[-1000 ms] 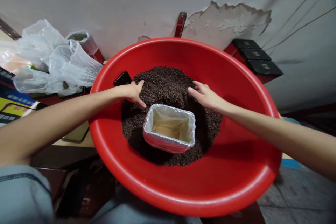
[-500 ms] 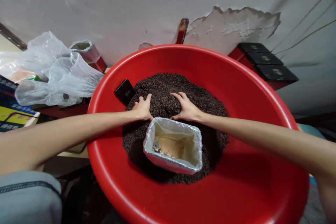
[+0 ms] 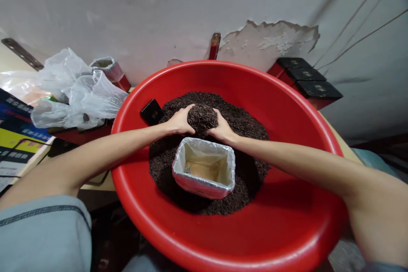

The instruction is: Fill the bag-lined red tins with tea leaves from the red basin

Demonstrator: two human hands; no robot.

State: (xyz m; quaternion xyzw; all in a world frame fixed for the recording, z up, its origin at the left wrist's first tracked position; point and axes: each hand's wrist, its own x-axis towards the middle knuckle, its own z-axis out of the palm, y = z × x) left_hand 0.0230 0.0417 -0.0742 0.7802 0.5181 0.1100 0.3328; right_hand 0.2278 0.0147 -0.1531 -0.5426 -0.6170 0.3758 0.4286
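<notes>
A big heap of loose dark tea leaves lies in a wide red plastic basin. Between them, my left hand and my right hand cup a mounded scoop of these leaves, thumbs toward me and fingers curved around its sides. Just on my side of the hands, a box lined with a silvery bag sits on the heap, its mouth facing up. A few leaf bits show on its pale bottom. Left of my left hand, a small black lid rests against the heap.
Several red tins with black lids stand behind the basin at right. A lined red tin and crumpled clear plastic bags are at left, beside a printed box. The peeling wall rises close behind.
My hands, spread apart over the heap before, have come together and now hold a mound of tea leaves, lifted a little. The view has shifted slightly.
</notes>
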